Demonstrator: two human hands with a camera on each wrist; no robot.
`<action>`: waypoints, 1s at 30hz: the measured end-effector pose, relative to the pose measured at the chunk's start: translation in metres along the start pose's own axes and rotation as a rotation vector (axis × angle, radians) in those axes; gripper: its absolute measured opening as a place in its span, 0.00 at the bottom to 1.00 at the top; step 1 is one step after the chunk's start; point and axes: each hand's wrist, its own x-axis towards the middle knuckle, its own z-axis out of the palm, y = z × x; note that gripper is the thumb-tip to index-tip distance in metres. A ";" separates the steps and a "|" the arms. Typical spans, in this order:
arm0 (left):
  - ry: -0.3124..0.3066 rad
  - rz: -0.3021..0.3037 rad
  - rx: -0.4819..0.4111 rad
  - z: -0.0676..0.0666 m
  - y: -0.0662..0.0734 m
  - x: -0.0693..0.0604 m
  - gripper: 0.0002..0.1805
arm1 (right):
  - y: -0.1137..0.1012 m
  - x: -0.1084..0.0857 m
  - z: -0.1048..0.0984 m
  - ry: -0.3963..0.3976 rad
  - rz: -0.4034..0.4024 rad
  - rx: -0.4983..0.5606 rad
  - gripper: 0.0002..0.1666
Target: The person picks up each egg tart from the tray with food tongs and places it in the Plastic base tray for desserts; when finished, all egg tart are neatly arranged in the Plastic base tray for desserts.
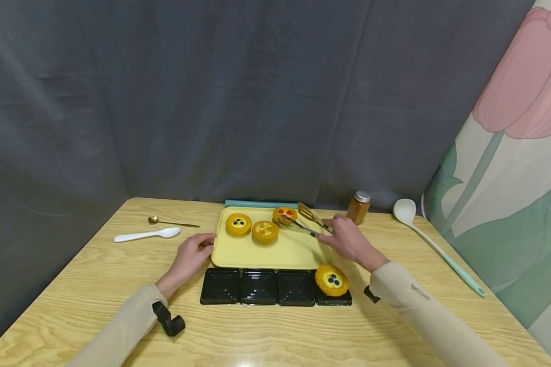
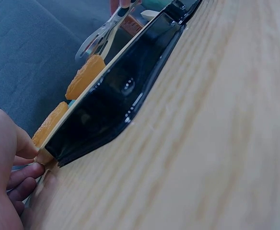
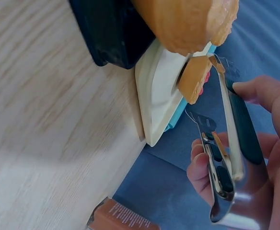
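My left hand (image 1: 192,257) pinches the left edge of a pale yellow tray (image 1: 298,255); its fingers curl at the tray's corner in the left wrist view. In my right hand (image 1: 350,240) are metal tongs (image 3: 248,127) with dark green grips, their arms spread apart. The tong heads stand either side of a red-topped tart (image 1: 285,215) at the tray's back; contact is unclear. Two more tarts lie on the tray: a blueberry-topped tart (image 1: 238,224) and one with a wedge pattern (image 1: 265,232). Another blueberry tart (image 1: 332,280) sits in the rightmost compartment of the black container (image 1: 258,287).
A jar (image 1: 359,208) with a silver lid stands at the back right, left of a long ladle (image 1: 433,242). On the left lie a white spoon (image 1: 147,235) and a small gold-coloured spoon (image 1: 173,222). A teal strip (image 1: 261,204) lies behind the tray, near the dark curtain.
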 end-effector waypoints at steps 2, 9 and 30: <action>0.001 0.001 0.004 0.000 0.001 0.000 0.21 | 0.000 0.003 0.000 -0.004 -0.002 0.003 0.28; 0.004 0.004 0.012 -0.002 0.002 -0.001 0.21 | -0.003 0.011 0.002 -0.038 0.032 0.010 0.28; 0.005 -0.017 0.000 0.001 0.000 0.000 0.21 | -0.004 0.016 0.008 -0.043 0.017 0.004 0.26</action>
